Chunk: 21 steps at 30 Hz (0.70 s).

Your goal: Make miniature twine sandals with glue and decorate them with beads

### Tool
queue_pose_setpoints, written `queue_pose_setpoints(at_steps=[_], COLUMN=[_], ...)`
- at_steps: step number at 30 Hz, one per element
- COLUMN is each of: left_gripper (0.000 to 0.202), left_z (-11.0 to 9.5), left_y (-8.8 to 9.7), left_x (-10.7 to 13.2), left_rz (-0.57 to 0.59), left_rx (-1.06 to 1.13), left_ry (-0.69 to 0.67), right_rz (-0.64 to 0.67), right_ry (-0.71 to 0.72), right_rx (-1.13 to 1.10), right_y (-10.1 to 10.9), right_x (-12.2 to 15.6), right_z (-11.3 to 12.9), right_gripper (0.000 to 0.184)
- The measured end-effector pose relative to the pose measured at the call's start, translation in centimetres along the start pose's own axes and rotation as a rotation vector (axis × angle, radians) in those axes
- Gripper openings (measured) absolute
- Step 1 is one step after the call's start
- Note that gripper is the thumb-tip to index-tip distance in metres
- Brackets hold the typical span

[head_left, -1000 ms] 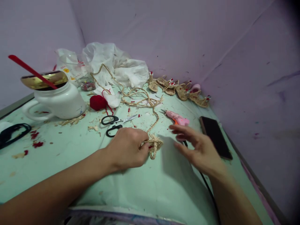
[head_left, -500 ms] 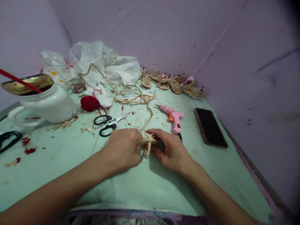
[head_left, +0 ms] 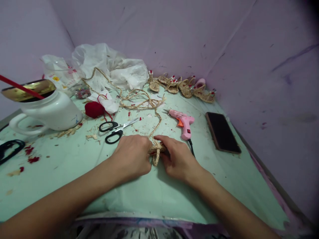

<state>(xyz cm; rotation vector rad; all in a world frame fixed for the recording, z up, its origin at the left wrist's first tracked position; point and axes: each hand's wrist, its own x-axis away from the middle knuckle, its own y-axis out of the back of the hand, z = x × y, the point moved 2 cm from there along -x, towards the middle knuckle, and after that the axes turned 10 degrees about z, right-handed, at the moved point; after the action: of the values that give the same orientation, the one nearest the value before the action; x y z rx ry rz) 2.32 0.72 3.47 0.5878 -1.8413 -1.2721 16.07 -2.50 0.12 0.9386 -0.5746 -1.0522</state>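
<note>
Between my hands, just above the table, is a small woven piece of braided straw cord (head_left: 157,150) with a loop hanging down at its front. My left hand (head_left: 134,155) is closed around its left end, hiding that part. On the other side, my right hand (head_left: 175,157) pinches the right end between thumb and fingers. A length of the same straw braid (head_left: 157,121) runs from the piece up to a loose tangle farther back. Traces of red show on the piece by my left fingers.
Black-handled scissors (head_left: 116,130) lie beyond my left hand, a pink glue gun (head_left: 183,122) and a phone (head_left: 223,132) to the right. A white mug (head_left: 53,111), red yarn ball (head_left: 94,109) and plastic bags (head_left: 107,66) stand left. Small woven slippers (head_left: 185,89) line the wall.
Both hands keep their grip on the braided piece, with only slight shifts of the fingers. The whole view has moved a little.
</note>
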Motion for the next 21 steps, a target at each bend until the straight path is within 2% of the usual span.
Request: queue_pose_setpoints(at_steps=[5, 12, 17, 19, 21], left_gripper=[0.016, 0.014, 0.017, 0.018, 0.017], left_z=[0.0, 0.3, 1.4, 1.9, 2.4], left_y=[0.0, -0.2, 0.3, 0.7, 0.9], left_x=[-0.1, 0.0, 0.3, 0.3, 0.0], left_rz=[-0.002, -0.01, -0.064, -0.078, -0.037], left_rx=[0.012, 0.019, 0.247, 0.449, 0.746], left_ry=[-0.042, -0.016, -0.028, -0.047, -0.01], right_rz=[0.02, -0.009, -0.099, -0.151, -0.188], right_ry=[-0.012, -0.009, -0.035, -0.079, -0.124], right_rx=[0.013, -0.061, -0.426, -0.638, -0.897], right_y=[-0.1, -0.2, 0.2, 0.6, 0.9], right_x=[0.0, 0.1, 0.2, 0.0, -0.2], right_z=[-0.1, -0.4, -0.6, -0.6, -0.7], right_gripper=[0.054, 0.057, 0.047, 0.045, 0.045])
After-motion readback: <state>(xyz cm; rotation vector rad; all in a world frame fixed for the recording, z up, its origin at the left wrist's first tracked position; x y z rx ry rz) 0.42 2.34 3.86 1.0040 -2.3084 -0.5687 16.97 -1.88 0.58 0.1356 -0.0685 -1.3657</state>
